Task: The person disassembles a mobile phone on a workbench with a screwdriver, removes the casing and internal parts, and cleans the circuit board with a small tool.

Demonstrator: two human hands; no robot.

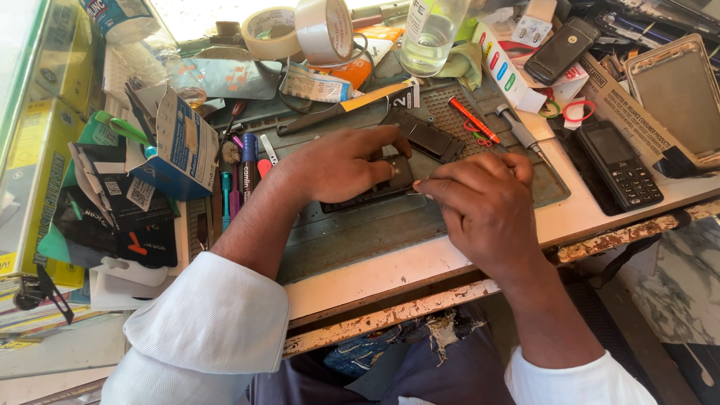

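- Hands work at mid-desk on a grey mat (360,232): the left hand (341,165) presses down on a dark phone (386,184), fingers closed over its top edge.
- The right hand (484,199) pinches a thin tool, thumb and forefinger together, tip at the phone's right edge.
- A loose dark phone part (429,137) lies just beyond the phone, on the mat.
- Far centre, a clear bottle (431,34) stands about a third full of clear liquid; tape rolls (300,30) sit left of it.
- At left, an open blue-and-white box (180,146); its contents cannot be told.
- At right, a keypad phone (619,165) lies on the desk (420,266).
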